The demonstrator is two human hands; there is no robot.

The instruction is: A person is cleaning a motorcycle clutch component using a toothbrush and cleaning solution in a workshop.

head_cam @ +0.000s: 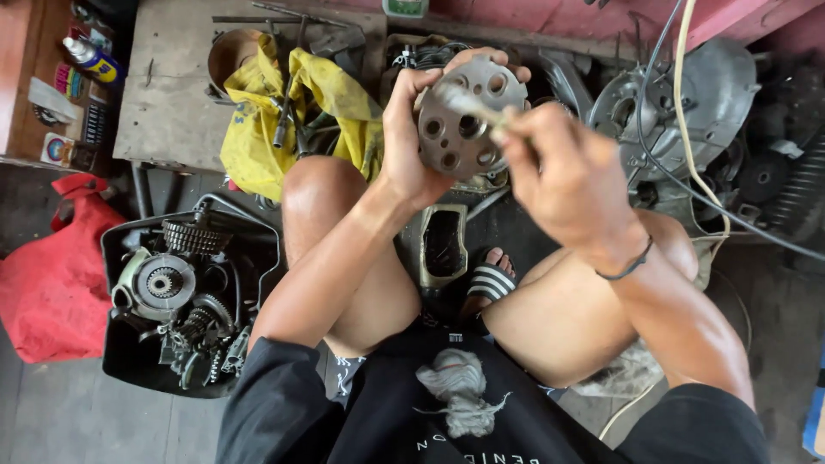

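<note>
Grimy workshop floor [60, 412] lies under the seated person, with a black tray [116, 344] of gears at the left edge and a yellow rag [258, 146] on the grey board [163, 94] beyond the knees. Raised above the knees, the round metal disc [464, 116] is grey, dull and pierced by several holes. It looks stiff, fairly heavy and probably oily, so the rim seems the safest place to grip. Left hand [404, 142] clasps that rim, fingers curled shut. Right hand [567, 176] pinches a thin brush-like tool [473, 105] against the disc's face.
</note>
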